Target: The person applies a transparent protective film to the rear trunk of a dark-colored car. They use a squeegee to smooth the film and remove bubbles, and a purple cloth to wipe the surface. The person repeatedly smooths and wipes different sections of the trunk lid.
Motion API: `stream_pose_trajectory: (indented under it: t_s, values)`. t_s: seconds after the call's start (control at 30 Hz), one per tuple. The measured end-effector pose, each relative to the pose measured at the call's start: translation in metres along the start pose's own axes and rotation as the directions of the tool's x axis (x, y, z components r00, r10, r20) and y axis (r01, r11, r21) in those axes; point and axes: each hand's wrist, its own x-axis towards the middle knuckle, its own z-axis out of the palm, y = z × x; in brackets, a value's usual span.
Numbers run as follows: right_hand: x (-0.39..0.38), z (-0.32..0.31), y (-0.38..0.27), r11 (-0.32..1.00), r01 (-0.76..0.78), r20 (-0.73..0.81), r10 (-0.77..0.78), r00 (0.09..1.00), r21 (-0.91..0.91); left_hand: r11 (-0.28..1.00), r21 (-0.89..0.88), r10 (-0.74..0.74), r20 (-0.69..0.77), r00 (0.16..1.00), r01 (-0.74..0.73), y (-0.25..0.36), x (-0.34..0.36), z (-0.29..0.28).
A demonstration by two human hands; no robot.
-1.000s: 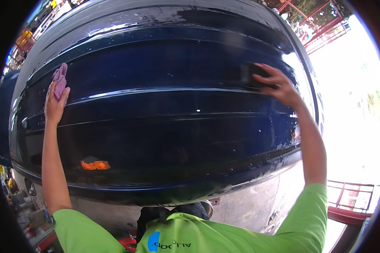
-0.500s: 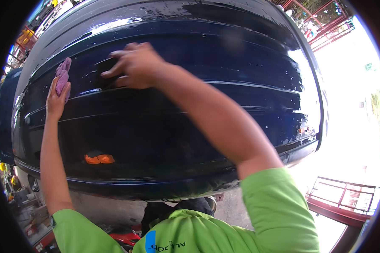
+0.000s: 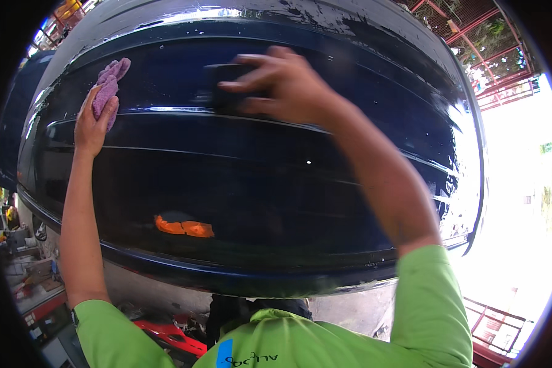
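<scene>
A dark blue, wet-looking ribbed vehicle panel (image 3: 165, 184) spreads out before me. At its left side, my left hand (image 3: 91, 132) is closed round a crumpled purple cloth (image 3: 108, 89), which rests against the surface. Farther right, the fingers of my right hand (image 3: 288, 89) grip a dark block-like pad (image 3: 222, 86) pressed to the panel. Motion blurs both the pad and the fingertips, so its exact kind does not show. Below the hands, toward the near edge, an orange patch (image 3: 184, 227) stands out on the dark paint.
Red metal railings with mesh (image 3: 497, 46) rise at the far right. Beneath the panel's near edge, a red glossy object (image 3: 168, 336) lies on the lower left. Cluttered shelves (image 3: 37, 282) stand at the left. Strong daylight washes out the right side.
My right hand has swept rightward across the panel with the dark pad. The whole view has shifted somewhat, and the left hand with the purple cloth sits slightly higher and farther right in it.
</scene>
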Motion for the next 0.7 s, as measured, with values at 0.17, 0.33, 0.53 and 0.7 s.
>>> stream_pose_trajectory:
  t_s: [0.17,0.33,0.53,0.7]
  values:
    - [0.092,0.064,-0.061,0.998,-0.037,-0.010,0.037,0.999,-0.042,0.993,0.091,-0.079,-0.019,0.997,0.081,0.000,0.000,-0.005]
    - [-0.160,-0.093,0.052,0.986,-0.165,0.013,0.164,0.986,0.028,0.990,0.124,-0.053,-0.075,0.996,0.062,0.006,-0.003,-0.001]
    - [-0.268,-0.156,0.093,0.742,-0.653,0.004,0.660,0.751,0.149,0.996,0.091,0.016,-0.067,0.998,-0.010,0.016,0.001,0.000]
    - [0.028,0.003,-0.025,0.999,-0.050,-0.032,0.049,0.998,-0.019,0.992,0.087,-0.091,-0.043,0.995,0.094,0.010,0.002,-0.002]
